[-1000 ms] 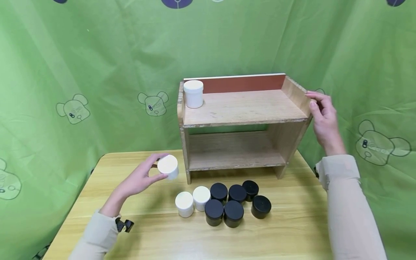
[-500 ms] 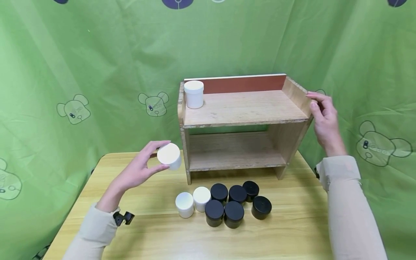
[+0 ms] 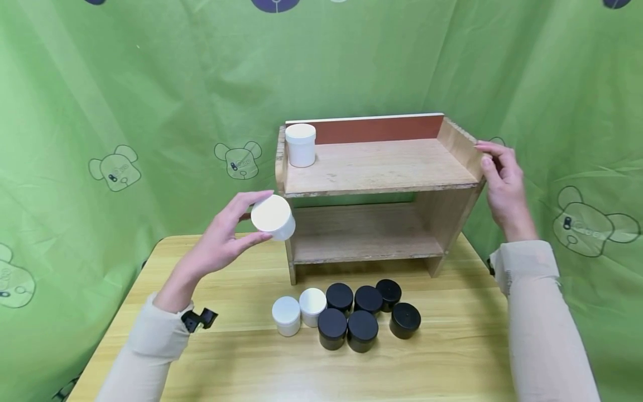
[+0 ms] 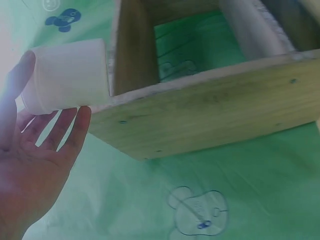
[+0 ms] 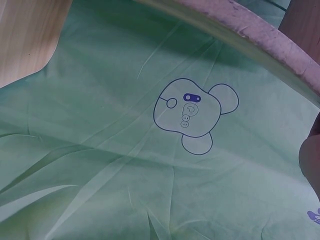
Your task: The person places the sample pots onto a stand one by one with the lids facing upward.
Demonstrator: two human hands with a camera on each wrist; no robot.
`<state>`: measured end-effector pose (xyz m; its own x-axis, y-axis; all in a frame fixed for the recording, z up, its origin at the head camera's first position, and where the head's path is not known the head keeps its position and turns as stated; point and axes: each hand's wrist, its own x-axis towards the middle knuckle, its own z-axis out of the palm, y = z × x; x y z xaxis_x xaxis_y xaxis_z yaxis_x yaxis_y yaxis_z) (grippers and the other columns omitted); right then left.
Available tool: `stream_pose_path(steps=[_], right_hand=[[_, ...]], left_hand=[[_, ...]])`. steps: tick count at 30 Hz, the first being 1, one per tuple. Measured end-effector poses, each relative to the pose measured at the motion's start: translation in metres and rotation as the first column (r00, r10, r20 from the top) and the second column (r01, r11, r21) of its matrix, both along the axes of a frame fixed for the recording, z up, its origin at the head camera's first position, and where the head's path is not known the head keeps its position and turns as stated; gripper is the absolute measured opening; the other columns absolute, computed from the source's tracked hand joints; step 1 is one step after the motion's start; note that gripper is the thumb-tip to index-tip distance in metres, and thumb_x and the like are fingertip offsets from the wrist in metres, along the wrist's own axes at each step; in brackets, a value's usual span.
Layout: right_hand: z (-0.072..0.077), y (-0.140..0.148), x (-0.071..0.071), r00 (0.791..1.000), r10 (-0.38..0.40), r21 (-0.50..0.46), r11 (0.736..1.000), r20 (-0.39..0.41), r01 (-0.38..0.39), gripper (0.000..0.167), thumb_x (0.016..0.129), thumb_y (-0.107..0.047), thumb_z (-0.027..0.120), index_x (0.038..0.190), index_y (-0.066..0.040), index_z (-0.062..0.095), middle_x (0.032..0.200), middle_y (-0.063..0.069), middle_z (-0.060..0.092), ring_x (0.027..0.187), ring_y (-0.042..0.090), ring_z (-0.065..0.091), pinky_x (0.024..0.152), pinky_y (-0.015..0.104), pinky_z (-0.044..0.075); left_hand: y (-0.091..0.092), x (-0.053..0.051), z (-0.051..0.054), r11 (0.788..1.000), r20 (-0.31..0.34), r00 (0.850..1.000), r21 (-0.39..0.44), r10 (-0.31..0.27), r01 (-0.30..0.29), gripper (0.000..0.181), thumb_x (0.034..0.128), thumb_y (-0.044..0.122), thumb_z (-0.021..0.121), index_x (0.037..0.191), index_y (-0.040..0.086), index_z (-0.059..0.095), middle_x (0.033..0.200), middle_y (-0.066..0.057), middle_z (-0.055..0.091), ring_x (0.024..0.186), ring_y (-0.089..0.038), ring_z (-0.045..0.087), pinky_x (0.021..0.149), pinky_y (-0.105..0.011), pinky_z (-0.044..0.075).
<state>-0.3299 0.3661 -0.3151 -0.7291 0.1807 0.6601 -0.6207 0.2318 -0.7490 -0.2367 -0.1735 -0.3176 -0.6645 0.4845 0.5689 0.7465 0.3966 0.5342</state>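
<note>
My left hand (image 3: 221, 240) holds a white lidded jar (image 3: 273, 216) between thumb and fingers, tilted, in front of the left side of a wooden shelf (image 3: 377, 167). In the left wrist view the jar (image 4: 70, 75) appears beside the shelf's side panel (image 4: 210, 105), the thumb on one side and fingers on the other. My right hand (image 3: 504, 190) grips the upper right side panel of the shelf. Only a sliver of that hand (image 5: 311, 160) shows at the edge of the right wrist view. Another white jar (image 3: 301, 146) stands upright at the left end of the top board.
Two white jars (image 3: 286, 316) stand on the wooden table (image 3: 241, 357) in front of the shelf. Several black jars (image 3: 362, 330) are grouped to their right. A lower board (image 3: 366, 231) spans the shelf. Green printed cloth (image 3: 166, 84) hangs behind.
My left hand has lifted the white jar from low over the table up and slightly right, close to the shelf's left side. The right hand stays on the shelf.
</note>
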Motion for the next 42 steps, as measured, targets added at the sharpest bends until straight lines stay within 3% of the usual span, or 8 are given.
stream_pose_path(steps=[7,16,23,31,42], right_hand=[[0.0,-0.001,-0.002,1.0,0.01,-0.008,1.0,0.006,-0.01,0.032,0.106,-0.004,0.05,0.135,-0.002,0.062,0.137,-0.003,0.056,0.134,0.013,0.048,0.115,0.015,0.039],[0.001,-0.001,-0.001,1.0,0.027,-0.015,1.0,0.015,-0.027,0.031,0.107,-0.006,0.05,0.136,-0.002,0.062,0.139,-0.002,0.055,0.136,0.014,0.046,0.117,0.015,0.038],[0.0,-0.001,-0.001,1.0,0.021,-0.016,1.0,0.0,-0.021,0.031,0.106,-0.004,0.05,0.135,-0.002,0.063,0.137,-0.003,0.056,0.135,0.013,0.048,0.116,0.015,0.038],[-0.002,0.0,-0.002,1.0,0.016,-0.02,1.0,-0.001,-0.016,0.031,0.106,-0.004,0.05,0.134,-0.002,0.063,0.137,-0.003,0.056,0.136,0.014,0.047,0.117,0.015,0.038],[-0.003,0.004,0.001,1.0,0.018,-0.045,0.999,-0.001,-0.018,0.031,0.106,-0.003,0.05,0.134,-0.002,0.063,0.137,-0.003,0.057,0.134,0.013,0.048,0.114,0.014,0.039]], left_hand=[[0.009,-0.007,0.024,0.999,-0.045,0.999,0.047,0.023,-0.021,0.075,0.0878,0.005,0.081,0.154,0.012,0.046,0.147,-0.01,0.052,0.132,-0.021,0.051,0.109,-0.045,0.054],[0.028,-0.03,0.039,0.983,-0.066,0.997,0.182,0.042,-0.029,0.07,0.0897,0.007,0.08,0.152,0.011,0.048,0.142,-0.012,0.053,0.128,-0.021,0.052,0.109,-0.044,0.055],[0.039,-0.044,0.05,0.973,-0.052,0.997,0.226,0.062,-0.049,0.066,0.0923,0.01,0.078,0.151,0.013,0.05,0.141,-0.01,0.054,0.125,-0.022,0.053,0.109,-0.042,0.054],[0.053,-0.056,0.057,0.962,0.0,0.998,0.267,0.065,-0.062,0.069,0.0915,0.011,0.079,0.153,0.009,0.047,0.145,-0.012,0.051,0.129,-0.024,0.053,0.112,-0.04,0.052],[0.066,-0.076,0.052,0.952,0.058,0.991,0.278,0.117,-0.128,0.07,0.092,0.018,0.08,0.153,0.011,0.047,0.143,-0.011,0.052,0.13,-0.022,0.053,0.111,-0.034,0.053]])
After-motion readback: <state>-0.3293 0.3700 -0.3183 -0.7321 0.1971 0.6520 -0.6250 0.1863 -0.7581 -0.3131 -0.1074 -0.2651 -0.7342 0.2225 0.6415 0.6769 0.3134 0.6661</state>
